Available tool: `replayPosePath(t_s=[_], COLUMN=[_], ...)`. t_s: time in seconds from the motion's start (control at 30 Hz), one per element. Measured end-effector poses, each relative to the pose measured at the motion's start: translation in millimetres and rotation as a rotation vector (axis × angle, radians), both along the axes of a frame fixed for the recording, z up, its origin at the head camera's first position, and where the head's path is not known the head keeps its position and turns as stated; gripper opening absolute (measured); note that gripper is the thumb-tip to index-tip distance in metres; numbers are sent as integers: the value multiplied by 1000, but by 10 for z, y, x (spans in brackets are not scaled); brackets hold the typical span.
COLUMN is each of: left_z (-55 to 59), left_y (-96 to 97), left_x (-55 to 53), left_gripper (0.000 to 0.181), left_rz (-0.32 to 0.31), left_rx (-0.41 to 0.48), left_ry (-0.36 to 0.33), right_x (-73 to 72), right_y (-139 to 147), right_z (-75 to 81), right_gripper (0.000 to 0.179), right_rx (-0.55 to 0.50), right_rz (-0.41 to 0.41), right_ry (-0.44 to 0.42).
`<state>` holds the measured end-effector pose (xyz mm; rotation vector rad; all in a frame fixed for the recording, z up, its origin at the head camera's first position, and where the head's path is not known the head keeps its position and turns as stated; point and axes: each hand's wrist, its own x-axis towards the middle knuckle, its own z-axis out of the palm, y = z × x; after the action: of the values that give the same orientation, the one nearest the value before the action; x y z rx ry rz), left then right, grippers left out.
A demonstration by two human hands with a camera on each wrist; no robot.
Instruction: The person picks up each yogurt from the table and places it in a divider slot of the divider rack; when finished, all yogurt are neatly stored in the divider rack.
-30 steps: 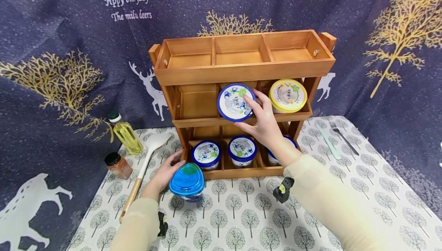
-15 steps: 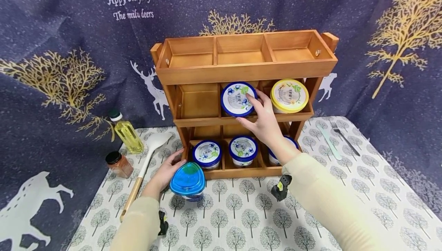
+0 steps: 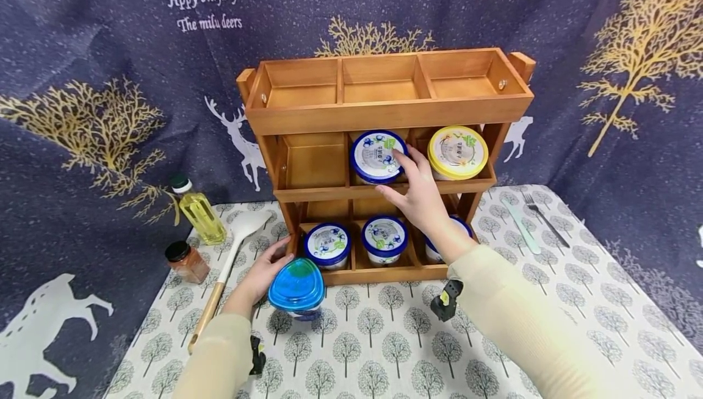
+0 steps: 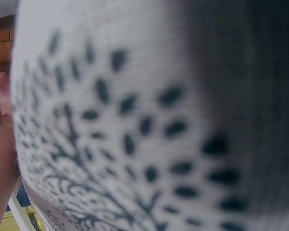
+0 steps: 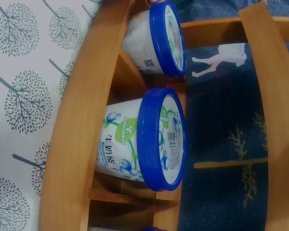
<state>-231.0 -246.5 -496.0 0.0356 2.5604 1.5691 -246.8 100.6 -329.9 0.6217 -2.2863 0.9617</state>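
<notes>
In the head view my right hand point(image 3: 420, 194) holds a round paper tub with a blue lid point(image 3: 379, 156) in the middle compartment of the rack's middle tier. Fingertips lie on the lid's right side, with the thumb at its front rim. A yellow-lidded tub point(image 3: 458, 152) sits just right of it. My left hand point(image 3: 262, 277) touches the lower left side of the wooden rack point(image 3: 387, 119), its fingers fairly straight. In the left wrist view, blurred cloth hides most of that hand point(image 4: 2, 159). Beside it stands a container with a translucent blue lid point(image 3: 297, 286).
Blue-lidded tubs point(image 3: 384, 235) fill the bottom tier; one shows closely as a blueberry-printed tub point(image 5: 135, 139) in the right wrist view. Left of the rack are an oil bottle point(image 3: 202, 216), a spice jar point(image 3: 188, 263) and a white-headed spatula point(image 3: 233, 258). A green knife point(image 3: 522, 225) and fork point(image 3: 547, 220) lie right.
My right hand has moved the blue-lidded tub slightly right and back, so it now sits in the middle-tier compartment. The left hand has stayed at the rack's side.
</notes>
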Motion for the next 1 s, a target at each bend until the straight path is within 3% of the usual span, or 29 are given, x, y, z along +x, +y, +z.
replayPosePath(t_s=[0.27,0.47,0.73,1.0], left_z=[-37,-35,-40,-46], left_y=[-14,-23,-9,-22], left_x=[-15,-18,0,-20], left_gripper=[62,64,62,60], left_rz=[-3,-10,9,23], left_rx=[5,1,6,17], left_ry=[-11,-6,-13,-11], right_x=[49,108,261,380], right_y=[3,4,30,-19], right_z=[-21,-55,-213,-381], right_gripper=[73,76,81,81], right_rx=[-44,-79,-114,-120], right_rz=[14,50,88,131], right_ry=[-48,6,102,72])
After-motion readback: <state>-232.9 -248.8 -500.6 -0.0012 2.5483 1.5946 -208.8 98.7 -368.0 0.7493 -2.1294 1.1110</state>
